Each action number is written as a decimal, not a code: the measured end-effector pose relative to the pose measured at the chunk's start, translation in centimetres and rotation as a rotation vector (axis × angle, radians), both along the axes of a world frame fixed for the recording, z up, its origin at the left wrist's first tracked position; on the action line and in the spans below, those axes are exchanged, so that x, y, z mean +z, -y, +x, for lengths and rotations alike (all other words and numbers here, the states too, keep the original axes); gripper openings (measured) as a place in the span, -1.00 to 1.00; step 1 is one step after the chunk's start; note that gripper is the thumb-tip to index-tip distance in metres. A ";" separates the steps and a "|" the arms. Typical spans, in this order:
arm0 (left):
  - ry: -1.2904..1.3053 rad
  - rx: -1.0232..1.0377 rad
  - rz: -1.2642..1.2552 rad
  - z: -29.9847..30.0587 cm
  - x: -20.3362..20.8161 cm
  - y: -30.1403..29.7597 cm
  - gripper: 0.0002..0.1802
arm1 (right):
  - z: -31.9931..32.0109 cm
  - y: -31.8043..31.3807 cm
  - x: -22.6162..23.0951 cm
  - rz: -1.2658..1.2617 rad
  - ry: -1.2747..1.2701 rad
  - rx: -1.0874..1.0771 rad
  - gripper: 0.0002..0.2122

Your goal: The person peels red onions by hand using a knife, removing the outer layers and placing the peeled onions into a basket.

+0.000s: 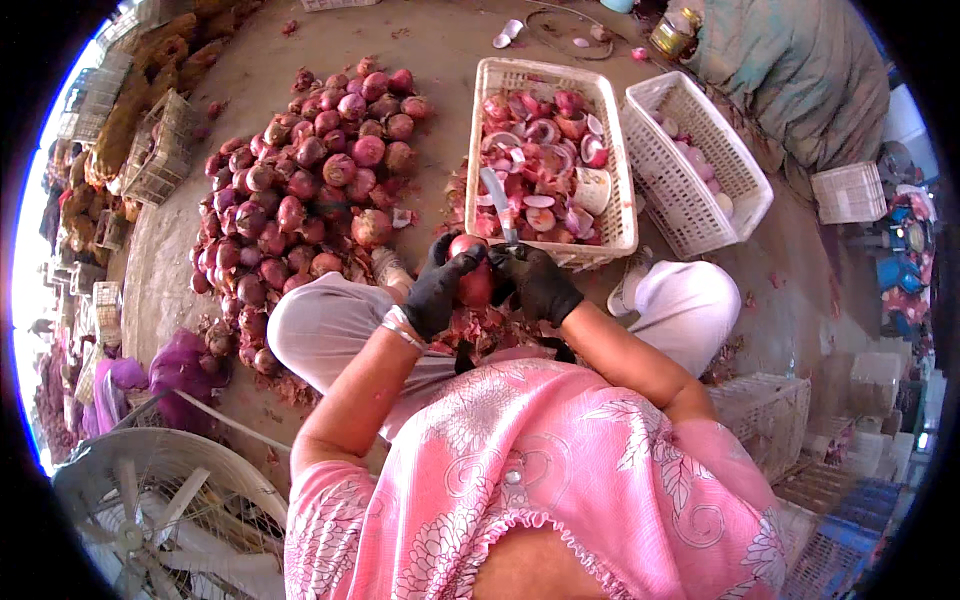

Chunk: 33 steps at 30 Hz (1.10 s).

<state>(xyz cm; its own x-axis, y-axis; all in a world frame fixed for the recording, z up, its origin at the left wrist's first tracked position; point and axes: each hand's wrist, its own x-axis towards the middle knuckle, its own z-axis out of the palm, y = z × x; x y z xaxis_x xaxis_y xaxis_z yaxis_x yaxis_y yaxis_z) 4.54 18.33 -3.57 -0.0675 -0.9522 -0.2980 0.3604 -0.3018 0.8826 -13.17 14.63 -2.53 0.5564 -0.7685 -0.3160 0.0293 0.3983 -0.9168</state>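
My left hand [436,291], in a black glove, is closed around a red onion [473,284] in front of my lap. Beside it my right hand [541,284], gloved in black too, grips a knife [497,196]. Its blade points away from me, over the near edge of a cream plastic crate [630,200]. That crate holds onion skins, cut onion pieces and a whitish cup [592,190]. A large heap of whole red onions [300,190] lies on the floor to the left. Loose skins [490,330] are scattered between my legs.
Right of the crate stands a second cream crate [690,220] with some peeled onions inside. A caged fan [150,520] is at the lower left, near a purple mesh sack [185,370]. A greenish cloth-covered pile [800,70] rises at the far right. More crates [765,410] stand at the right.
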 end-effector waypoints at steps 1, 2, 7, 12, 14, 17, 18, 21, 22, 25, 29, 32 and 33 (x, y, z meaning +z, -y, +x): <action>-0.240 -0.091 0.052 -0.7 -2.1 0.2 -0.46 | -0.8 0.3 -1.6 -0.093 -0.165 0.025 -0.80; -0.481 -0.188 0.104 -1.6 -3.6 1.0 -0.44 | -1.6 0.8 -3.9 -0.167 -0.224 0.004 -0.79; -0.899 -0.082 0.321 -2.7 -6.2 2.2 -0.33 | -2.9 -0.1 -1.7 -0.654 -0.523 0.028 -0.72; -1.206 -0.116 0.261 -2.6 -11.6 4.3 -0.41 | -6.6 -1.5 -3.0 -0.776 -0.962 0.317 -0.67; -1.192 -0.066 0.339 -2.8 -12.5 5.2 -0.50 | -7.6 -2.3 -3.2 -0.824 -0.945 0.320 -0.66; -1.106 -0.078 0.229 -3.0 -15.2 6.1 -0.45 | -7.5 -2.0 -2.7 -0.848 -0.967 0.343 -0.69; -1.106 -0.071 0.214 -2.9 -15.4 6.0 -0.43 | -7.2 -1.9 -2.0 -0.824 -0.988 0.364 -0.70; -1.193 -0.010 0.290 -3.3 -12.6 5.5 -0.42 | -6.4 -1.1 -1.0 -0.812 -1.027 0.385 -0.74; -1.210 0.001 0.317 -3.4 -11.7 5.5 -0.42 | -6.3 -0.9 -1.5 -0.850 -1.014 0.367 -0.75; -1.211 0.013 0.322 -3.4 -11.2 5.3 -0.44 | -5.4 0.1 -2.2 -0.897 -1.026 0.428 -0.78; -1.161 0.153 0.333 -4.0 -11.4 5.7 -0.52 | -4.9 1.8 -4.8 -0.868 -1.028 0.509 -0.78; -1.179 0.300 0.440 -4.4 -9.8 5.9 -0.54 | -4.3 3.3 -4.4 -0.785 -1.111 0.747 -0.74; -1.185 0.334 0.465 -4.3 -9.5 5.8 -0.54 | -4.2 3.2 -4.8 -0.796 -1.114 0.707 -0.73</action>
